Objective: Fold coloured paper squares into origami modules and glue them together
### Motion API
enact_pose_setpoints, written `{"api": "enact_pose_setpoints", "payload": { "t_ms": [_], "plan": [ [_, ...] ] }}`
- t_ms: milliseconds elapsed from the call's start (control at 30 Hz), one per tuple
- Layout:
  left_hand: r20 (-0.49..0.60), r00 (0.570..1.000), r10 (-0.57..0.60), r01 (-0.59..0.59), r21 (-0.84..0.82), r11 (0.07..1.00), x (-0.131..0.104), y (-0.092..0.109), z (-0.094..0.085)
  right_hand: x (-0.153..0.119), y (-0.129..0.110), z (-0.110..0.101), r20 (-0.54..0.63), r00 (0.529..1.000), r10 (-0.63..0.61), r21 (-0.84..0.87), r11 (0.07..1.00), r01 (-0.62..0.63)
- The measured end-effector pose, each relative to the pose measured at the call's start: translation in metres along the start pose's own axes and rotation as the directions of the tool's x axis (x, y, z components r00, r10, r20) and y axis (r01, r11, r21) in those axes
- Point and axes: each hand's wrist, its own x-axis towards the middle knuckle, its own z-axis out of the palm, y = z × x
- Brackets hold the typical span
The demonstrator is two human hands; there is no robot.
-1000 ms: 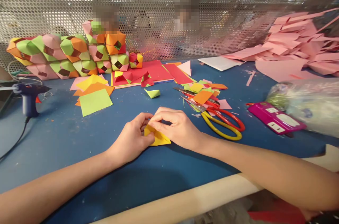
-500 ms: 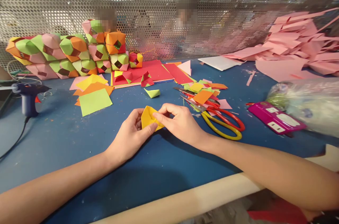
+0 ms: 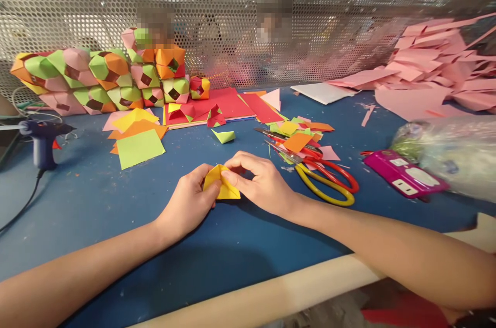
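Note:
A folded piece of yellow paper (image 3: 228,189) is held between both hands above the blue table. My left hand (image 3: 190,199) grips its left side, thumb on the front face. My right hand (image 3: 260,181) pinches its upper right edge with thumb and fingers. Just beyond the hands lies a small folded green piece (image 3: 223,136). Two folded red-and-green pieces, one of them (image 3: 215,116) nearer the middle, rest at the red sheets (image 3: 228,103). The fingertips behind the yellow paper are hidden.
Paper scraps and scissors (image 3: 325,183) lie right of my hands. Square papers (image 3: 141,148) and a glue gun (image 3: 44,144) are to the left. Joined paper balls (image 3: 110,69) stand at the mesh. A magenta device (image 3: 405,173), plastic bag (image 3: 457,155) and pink strips (image 3: 430,64) occupy the right.
The yellow paper has been turned, and a pointed corner now faces down to the right. Both hands still hold it, with the fingers slightly shifted.

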Motion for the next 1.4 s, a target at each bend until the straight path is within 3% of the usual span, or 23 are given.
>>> {"api": "enact_pose_setpoints", "payload": {
  "t_ms": [100, 200, 367, 433, 533, 867, 1167, 1400],
  "plan": [
    [-0.013, 1.0, 0.005, -0.005, -0.029, 1.0, -0.001, 0.0, 0.001, -0.001, -0.004, -0.003, 0.002, 0.997, -0.082, 0.001, 0.997, 0.082],
    [-0.049, 0.999, -0.013, 0.008, -0.102, 0.995, 0.0, -0.001, 0.0, 0.003, -0.004, -0.009, -0.005, 0.997, -0.08, -0.017, 0.997, 0.08],
    [-0.049, 0.999, -0.022, 0.016, -0.127, 0.992, 0.002, -0.005, -0.001, 0.027, 0.032, -0.014, -0.195, 0.981, 0.012, -0.147, 0.988, -0.041],
    [-0.043, 0.999, -0.017, 0.013, -0.097, 0.995, 0.002, -0.006, -0.001, 0.037, 0.05, -0.011, -0.134, 0.989, 0.067, -0.155, 0.984, -0.088],
    [-0.039, 0.999, -0.011, 0.008, -0.077, 0.997, 0.001, -0.007, -0.002, 0.044, 0.063, -0.007, -0.043, 0.999, 0.02, -0.149, 0.988, -0.027],
    [-0.05, 0.998, -0.049, 0.034, -0.267, 0.963, 0.003, -0.011, -0.005, 0.024, 0.033, -0.007, -0.035, 0.962, -0.27, -0.193, 0.947, 0.258],
    [-0.061, 0.997, -0.049, 0.026, -0.327, 0.945, 0.007, -0.017, -0.007, 0.014, 0.011, -0.019, -0.154, 0.956, -0.249, -0.175, 0.959, 0.221],
    [-0.017, 1.0, -0.013, 0.004, -0.41, 0.912, 0.009, -0.018, -0.007, 0.007, -0.006, -0.02, -0.091, 0.924, -0.372, -0.172, 0.919, 0.353]
  ]
}}
